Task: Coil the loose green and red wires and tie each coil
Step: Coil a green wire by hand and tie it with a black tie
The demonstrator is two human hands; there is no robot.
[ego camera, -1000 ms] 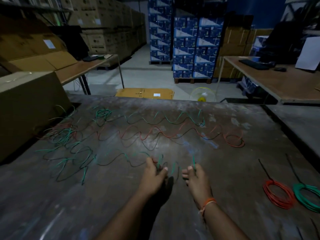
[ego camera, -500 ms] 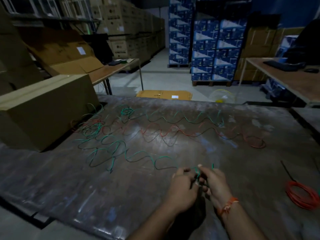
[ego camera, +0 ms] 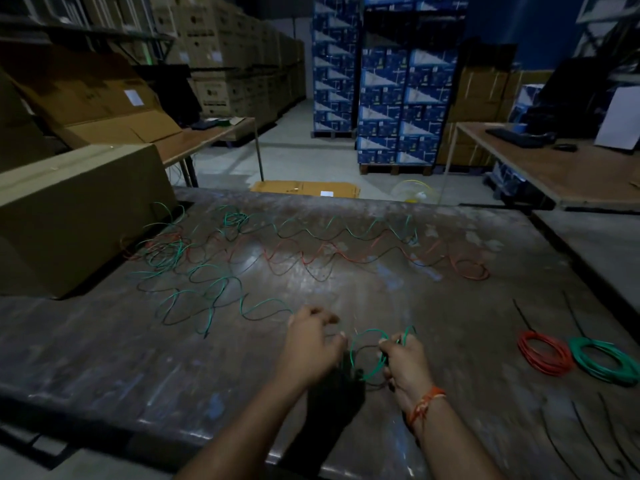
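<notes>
Right hand (ego camera: 405,362) pinches a fresh loop of the wavy green wire (ego camera: 367,351) low over the scuffed grey table (ego camera: 138,368); left hand (ego camera: 311,344) curls round the strand just beside it, near the table's front edge.

Two bare forearms with no sleeves in view reach in from the bottom edge, the left hand (ego camera: 311,344) unadorned, the right hand (ego camera: 405,362) wearing an orange thread band (ego camera: 424,403), knotted and slightly frayed, round its wrist.
</notes>
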